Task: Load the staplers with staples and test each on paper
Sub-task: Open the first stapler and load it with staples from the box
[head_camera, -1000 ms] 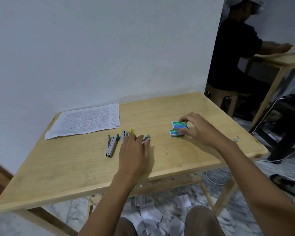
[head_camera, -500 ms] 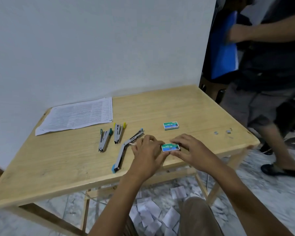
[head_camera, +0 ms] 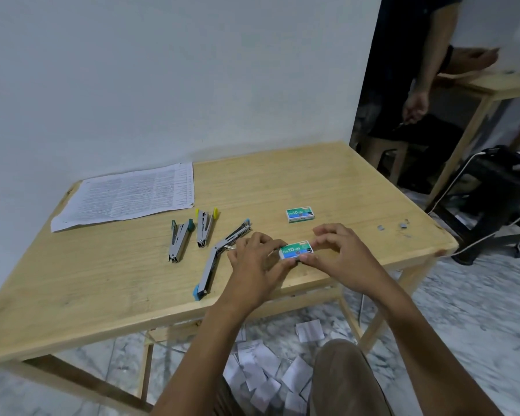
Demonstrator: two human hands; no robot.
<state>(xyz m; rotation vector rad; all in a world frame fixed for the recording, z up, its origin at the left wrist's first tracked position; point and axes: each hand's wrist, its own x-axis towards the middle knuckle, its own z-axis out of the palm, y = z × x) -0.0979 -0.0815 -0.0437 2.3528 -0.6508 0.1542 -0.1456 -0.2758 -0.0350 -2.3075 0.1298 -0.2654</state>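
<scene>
Left grip (head_camera: 252, 265) and right grip (head_camera: 339, 256) pinch the staple box (head_camera: 296, 250) between them, one at each end. An opened stapler (head_camera: 209, 268) lies just left of the box.

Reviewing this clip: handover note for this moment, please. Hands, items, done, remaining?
Left hand and right hand both pinch the near staple box, seemingly closed.
Far staple box lies behind it on the table.
Blue stapler lies swung open by the left hand; green stapler and yellow stapler left of it, paper beyond.
Done: blue stapler opened.
Left: open box, load staplers, test each.
</scene>
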